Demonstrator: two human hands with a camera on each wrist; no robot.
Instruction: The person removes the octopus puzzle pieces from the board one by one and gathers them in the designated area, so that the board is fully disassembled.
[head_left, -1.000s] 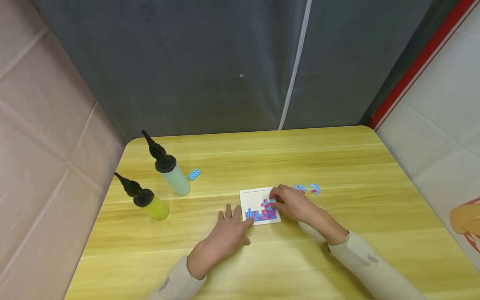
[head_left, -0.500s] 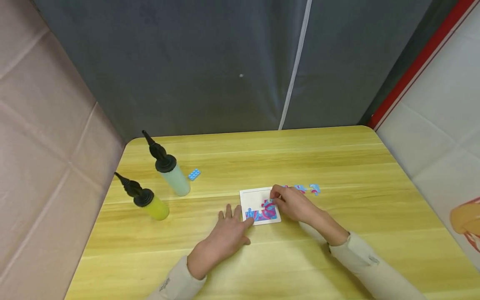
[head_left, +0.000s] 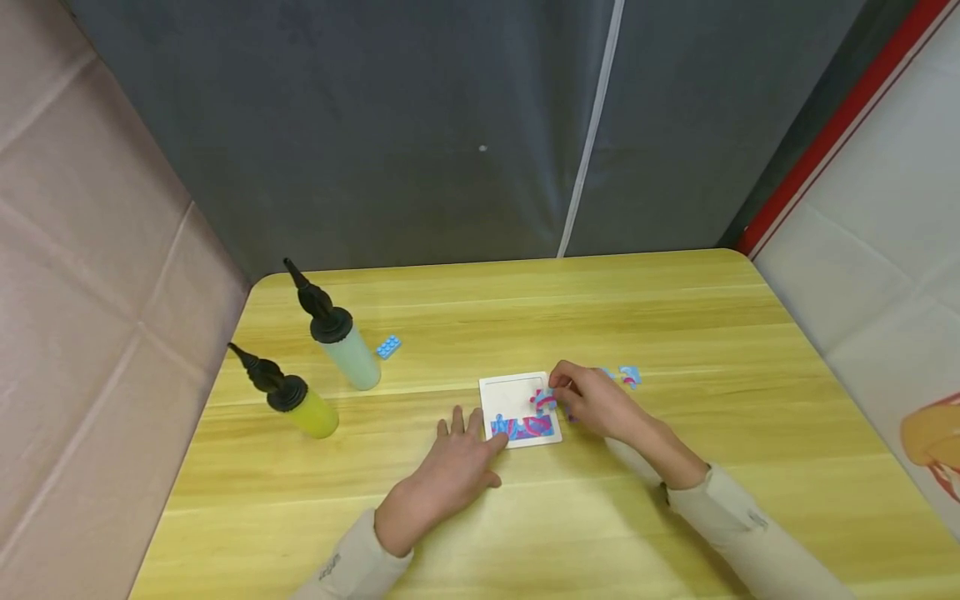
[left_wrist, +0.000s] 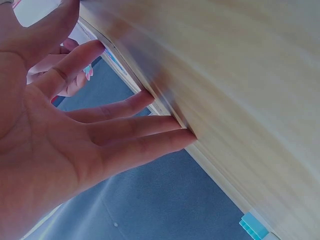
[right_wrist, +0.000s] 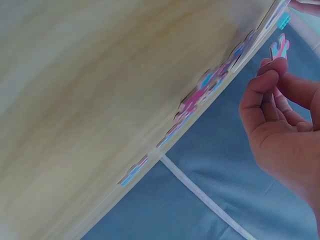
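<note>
A white puzzle tray [head_left: 510, 395] lies on the table, with a row of blue, pink and purple jigsaw pieces [head_left: 521, 428] along its near side. Over the tray's right part, my right hand [head_left: 603, 407] pinches one blue-and-pink jigsaw piece [head_left: 542, 401] between thumb and fingertip. In the right wrist view that held piece [right_wrist: 280, 47] stands up from the fingertips, apart from the tabletop. My left hand [head_left: 452, 468] lies with straight, spread fingers at the tray's left and near edges. In the left wrist view its fingertips touch the table and tray edge.
Loose jigsaw pieces [head_left: 630, 377] lie right of the tray, some partly hidden by my right hand. A blue toy brick [head_left: 388, 347] sits back left. Beside it stand a pale green hand pump [head_left: 352, 360] and a yellow one [head_left: 313, 417], both with black nozzles.
My right hand has lifted the piece from its place above the near row and moved slightly right. More of the tray's right side shows. My left hand has stayed put.
</note>
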